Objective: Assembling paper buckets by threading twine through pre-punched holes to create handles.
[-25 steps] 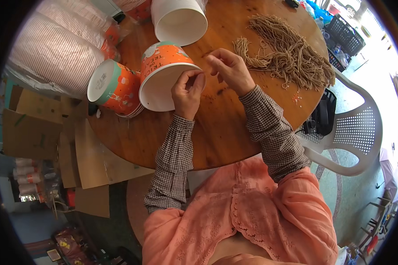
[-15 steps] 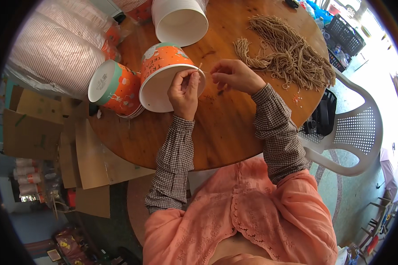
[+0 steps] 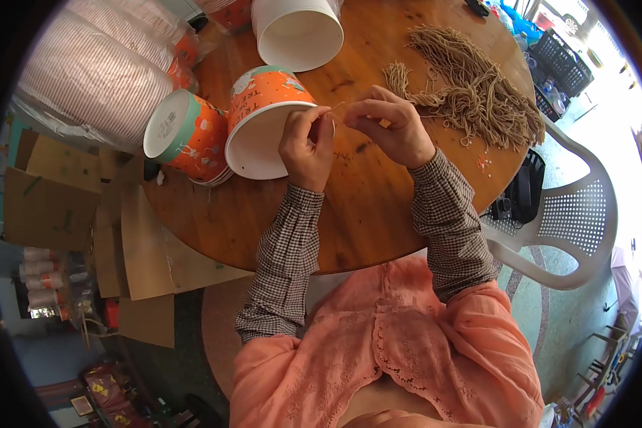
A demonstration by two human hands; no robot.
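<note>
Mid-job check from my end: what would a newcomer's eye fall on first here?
Probably the orange bucket left of centre on the table, its white mouth toward the person, with the left hand at its right rim and the right hand just beyond. Next, the tangled tan cords on the table's far right, then the wrapped stacks at upper left.

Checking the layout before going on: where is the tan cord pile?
In the head view, the tan cord pile lies at upper right on the wooden table, beyond and right of the right hand.
</note>
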